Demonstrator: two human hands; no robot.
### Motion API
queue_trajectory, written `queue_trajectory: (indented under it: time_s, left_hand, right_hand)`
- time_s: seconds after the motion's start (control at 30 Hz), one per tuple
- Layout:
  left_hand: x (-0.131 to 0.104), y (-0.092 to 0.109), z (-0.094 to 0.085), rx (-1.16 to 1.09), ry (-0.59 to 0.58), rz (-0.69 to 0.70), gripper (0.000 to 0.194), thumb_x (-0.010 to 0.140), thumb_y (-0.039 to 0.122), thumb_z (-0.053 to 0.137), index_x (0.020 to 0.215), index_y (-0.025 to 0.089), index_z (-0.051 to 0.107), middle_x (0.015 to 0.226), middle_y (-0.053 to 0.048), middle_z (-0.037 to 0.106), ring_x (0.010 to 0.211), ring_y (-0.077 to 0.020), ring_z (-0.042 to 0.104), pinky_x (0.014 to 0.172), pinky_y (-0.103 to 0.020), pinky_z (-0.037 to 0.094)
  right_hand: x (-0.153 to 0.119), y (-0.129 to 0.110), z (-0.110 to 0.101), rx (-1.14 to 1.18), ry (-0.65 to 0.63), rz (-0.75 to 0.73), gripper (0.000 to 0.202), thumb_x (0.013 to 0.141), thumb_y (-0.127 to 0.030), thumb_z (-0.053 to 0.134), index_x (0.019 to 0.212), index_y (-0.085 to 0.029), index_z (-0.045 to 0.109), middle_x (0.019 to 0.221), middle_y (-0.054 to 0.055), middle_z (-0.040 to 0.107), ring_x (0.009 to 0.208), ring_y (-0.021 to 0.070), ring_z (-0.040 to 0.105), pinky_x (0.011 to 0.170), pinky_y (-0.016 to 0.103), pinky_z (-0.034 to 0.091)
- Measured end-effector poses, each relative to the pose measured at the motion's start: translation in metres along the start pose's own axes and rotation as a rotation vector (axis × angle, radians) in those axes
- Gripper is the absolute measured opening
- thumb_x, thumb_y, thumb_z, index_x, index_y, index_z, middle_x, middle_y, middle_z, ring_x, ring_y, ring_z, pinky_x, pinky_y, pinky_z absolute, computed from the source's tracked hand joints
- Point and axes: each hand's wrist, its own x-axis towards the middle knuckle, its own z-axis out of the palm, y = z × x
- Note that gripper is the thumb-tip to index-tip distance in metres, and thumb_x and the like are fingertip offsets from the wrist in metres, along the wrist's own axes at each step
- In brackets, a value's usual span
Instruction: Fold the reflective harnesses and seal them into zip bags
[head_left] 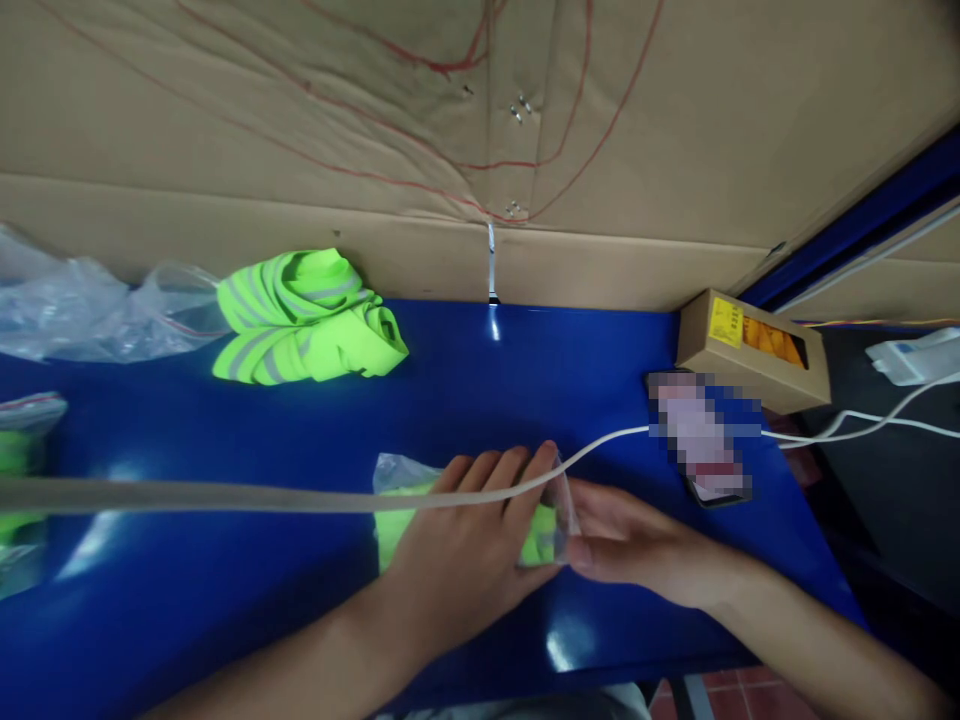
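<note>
A clear plastic bag (550,540) with folded neon-yellow fabric inside lies at the front middle of the blue table. My left hand (465,540) rests palm down across it, fingers stretched out and slightly apart, covering much of the bag. At the bag's right end, my right hand (622,535) pinches the plastic edge between thumb and fingers; some fingertips are hidden behind the plastic. A white cable (300,497) runs across the view in front of my left hand. Behind, two rolled neon-yellow bands with grey stripes (300,320) lie on the table.
Loose clear bags (90,310) lie at the back left, and another filled bag (26,430) at the left edge. To the right are a phone (697,440), a cardboard box (705,330) with orange contents, and white cables. A cardboard wall (420,250) borders the blue table (465,390).
</note>
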Motion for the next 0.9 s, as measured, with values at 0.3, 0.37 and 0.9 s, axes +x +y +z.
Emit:
queue_trajectory:
  time_s: [0.3, 0.37, 0.9]
  left_hand:
    - [0.016, -0.045, -0.028, -0.914, -0.438, -0.414, 0.057, 0.081, 0.055, 0.074, 0.130, 0.031, 0.058, 0.120, 0.000, 0.072, 0.106, -0.0216, 0.071, 0.084, -0.032, 0.059]
    - [0.018, -0.050, -0.030, -1.206, -0.544, -0.434, 0.053, 0.082, 0.052, 0.075, 0.128, 0.029, 0.060, 0.120, -0.001, 0.072, 0.111, -0.0228, 0.069, 0.091, -0.034, 0.057]
    - [0.010, -0.045, -0.011, -1.284, -0.269, -0.525, 0.066, 0.087, 0.068, 0.060, 0.140, 0.031, 0.047, 0.120, -0.005, 0.065, 0.110, -0.0256, 0.061, 0.095, -0.038, 0.047]
  right_hand:
    - [-0.007, 0.008, -0.018, -0.826, 0.471, -0.289, 0.047, 0.094, -0.035, 0.070, 0.139, -0.031, 0.059, 0.147, 0.008, 0.055, 0.139, 0.0259, 0.049, 0.120, 0.046, 0.034]
    - [-0.008, 0.008, -0.020, -0.783, 0.321, -0.287, 0.060, 0.094, -0.037, 0.070, 0.150, -0.034, 0.047, 0.153, 0.009, 0.048, 0.134, 0.0246, 0.053, 0.113, 0.042, 0.043]
    - [0.002, 0.013, -0.027, -0.789, 0.460, -0.393, 0.025, 0.090, -0.032, 0.076, 0.114, -0.026, 0.071, 0.101, 0.001, 0.067, 0.074, 0.0108, 0.057, 0.065, 0.022, 0.047]
